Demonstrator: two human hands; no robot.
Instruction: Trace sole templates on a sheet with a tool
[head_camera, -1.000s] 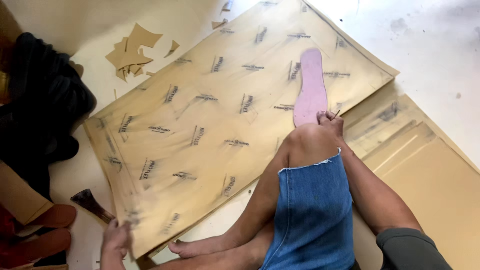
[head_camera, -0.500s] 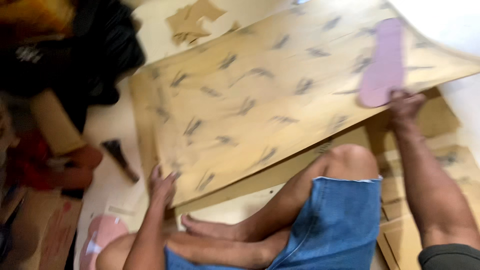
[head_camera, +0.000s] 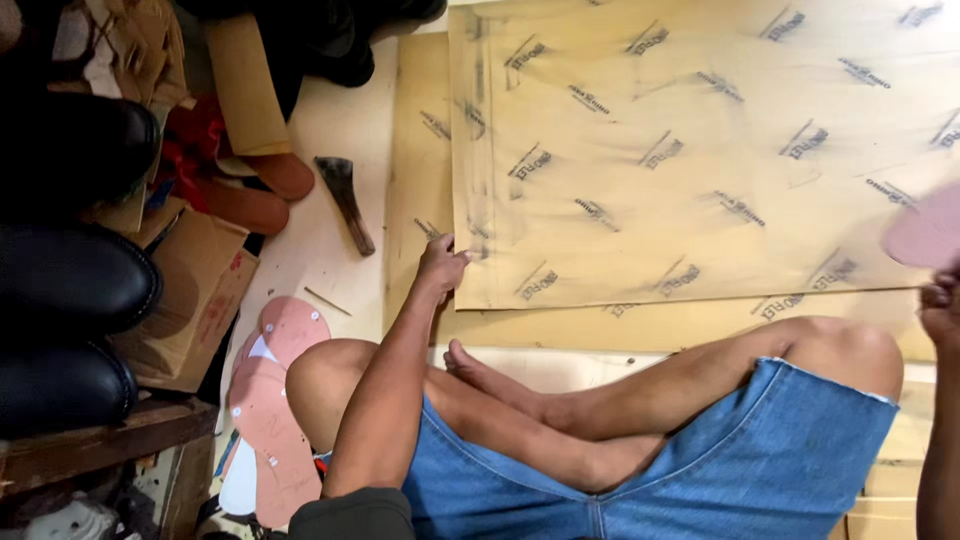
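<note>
The view has swung left since the earlier frame: the big tan printed sheet (head_camera: 700, 150) now fills the upper right. The left hand (head_camera: 440, 268) pinches its lower-left corner with closed fingers; the right hand (head_camera: 940, 305) grips a pink insole (head_camera: 925, 232) (mostly cut off) at the right edge. Keeping that corner pinned flat should steady the sheet.

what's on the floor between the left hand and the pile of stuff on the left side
In the head view, a dark-headed tool lies on pale floor between the left hand and the clutter; a thin stick lies nearer the knee.
</note>
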